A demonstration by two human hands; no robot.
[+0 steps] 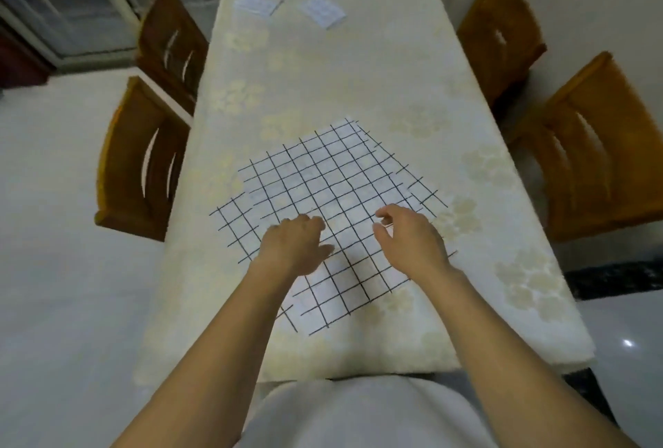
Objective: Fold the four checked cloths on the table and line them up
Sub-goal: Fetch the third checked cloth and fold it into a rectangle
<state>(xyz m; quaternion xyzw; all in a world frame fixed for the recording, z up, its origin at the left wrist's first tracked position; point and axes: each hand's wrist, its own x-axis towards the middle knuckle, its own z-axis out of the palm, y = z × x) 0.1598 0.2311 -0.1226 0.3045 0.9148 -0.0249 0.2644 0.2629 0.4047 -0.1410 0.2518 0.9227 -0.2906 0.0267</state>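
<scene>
On the near worktop, overlapping checked cloths are touched by the left hand, fingers curled, grip unclear; the right hand is held with fingers loosely apart.

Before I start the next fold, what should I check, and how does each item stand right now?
1. Both the far-left cloth and the far-right cloth folded: ok.
2. Those two lined up: not ok, they lie at different angles.
3. The top cloth separated from the lower cloth: not ok, they overlap.
4. Grip of the left hand on a cloth: cannot tell.
5. Grip of the right hand: cannot tell; its fingers are curled above the cloths.
6. Bare table beyond the cloths for folding: ok.
</scene>
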